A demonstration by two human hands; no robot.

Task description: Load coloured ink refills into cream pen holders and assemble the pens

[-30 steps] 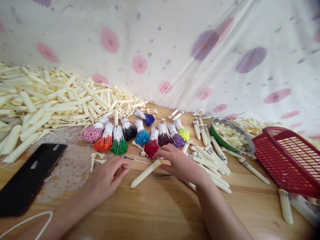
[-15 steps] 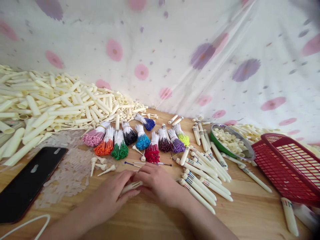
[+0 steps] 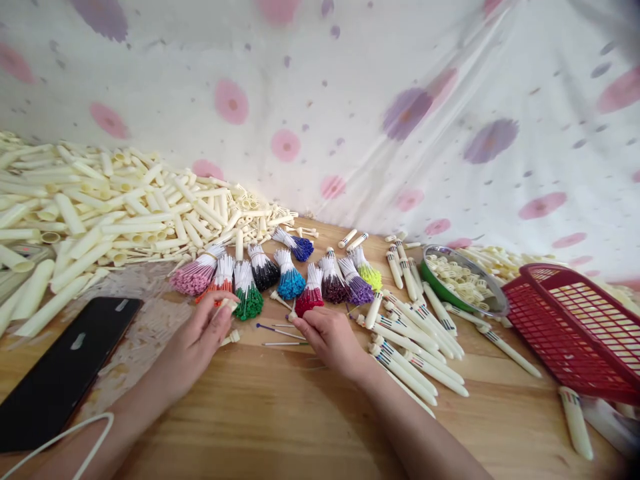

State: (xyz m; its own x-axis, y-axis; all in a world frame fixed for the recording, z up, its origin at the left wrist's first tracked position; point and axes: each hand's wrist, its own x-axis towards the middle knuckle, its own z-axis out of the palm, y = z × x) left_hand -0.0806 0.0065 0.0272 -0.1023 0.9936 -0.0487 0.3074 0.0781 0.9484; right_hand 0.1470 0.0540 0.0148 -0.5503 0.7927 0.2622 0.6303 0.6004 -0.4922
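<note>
My left hand [image 3: 203, 328] is closed, thumb against fingers, around a cream plastic pen part [image 3: 229, 305]; most of it is hidden. My right hand [image 3: 331, 339] is lowered to the wood with its fingertips pinched together, just in front of the red-tipped refill bundle [image 3: 310, 293]. What the pinch holds, if anything, is hidden. Several thin loose refills [image 3: 280, 343] lie between the hands. Bundles of white refills with coloured ends stand behind, among them a green one [image 3: 249, 300], a light blue one [image 3: 291, 277] and a pink one [image 3: 197, 273].
Multicolour pens [image 3: 420, 327] lie fanned out at the right. Behind them are a green bowl [image 3: 434, 285] of small cream parts and a red basket [image 3: 525, 327]. A heap of cream tubes [image 3: 100, 207] fills the back left, with a phone [image 3: 75, 360] and cable in front.
My hands were together on a cream pen barrel; now they are apart. The left has moved left and up with a cream part, the right slightly right. The view shifted a little.
</note>
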